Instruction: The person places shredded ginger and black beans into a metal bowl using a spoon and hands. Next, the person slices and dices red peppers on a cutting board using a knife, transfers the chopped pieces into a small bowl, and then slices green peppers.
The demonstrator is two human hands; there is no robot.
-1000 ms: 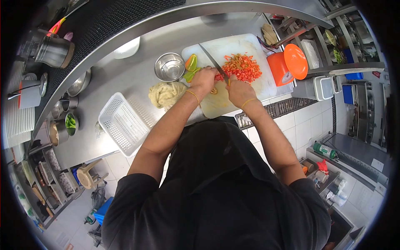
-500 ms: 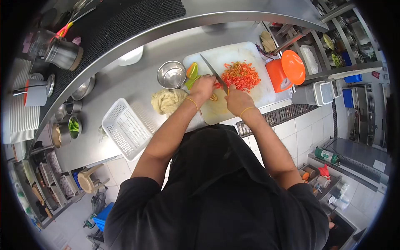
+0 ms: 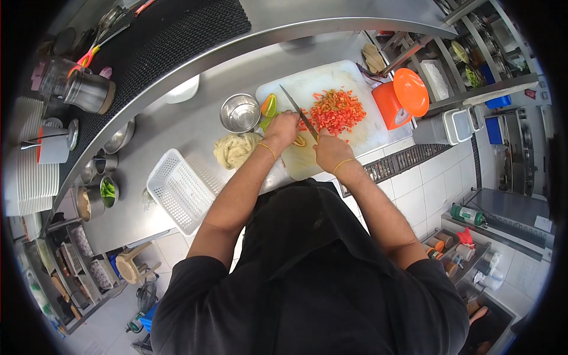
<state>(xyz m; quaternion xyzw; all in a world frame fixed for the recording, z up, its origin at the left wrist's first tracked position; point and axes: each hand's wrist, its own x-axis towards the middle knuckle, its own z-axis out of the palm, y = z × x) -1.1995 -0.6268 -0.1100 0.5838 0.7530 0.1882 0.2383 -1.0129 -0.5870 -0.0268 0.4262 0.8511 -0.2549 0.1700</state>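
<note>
My right hand (image 3: 332, 150) is closed round the handle of a kitchen knife (image 3: 297, 109), whose long blade points up and left over the white cutting board (image 3: 370, 125). Against the blade's left side, the bunched fingers of my left hand (image 3: 282, 128) press on red bell pepper, mostly hidden beneath them. A heap of diced red pepper (image 3: 338, 112) lies right of the blade. Larger green and orange pepper pieces (image 3: 269, 106) rest at the board's left edge, above my left hand. A curved yellowish piece (image 3: 300, 141) sits between my hands.
Left of the board are a steel bowl (image 3: 238, 113), a crumpled cloth (image 3: 235, 150) and a white perforated basket (image 3: 179, 192). An orange scale (image 3: 391, 105) stands at the right. A raised shelf with a metal edge (image 3: 284, 28) runs along the back.
The view has shifted slightly. Both hands stay close together at the knife, and the knife remains in my right hand, with little other visible difference.
</note>
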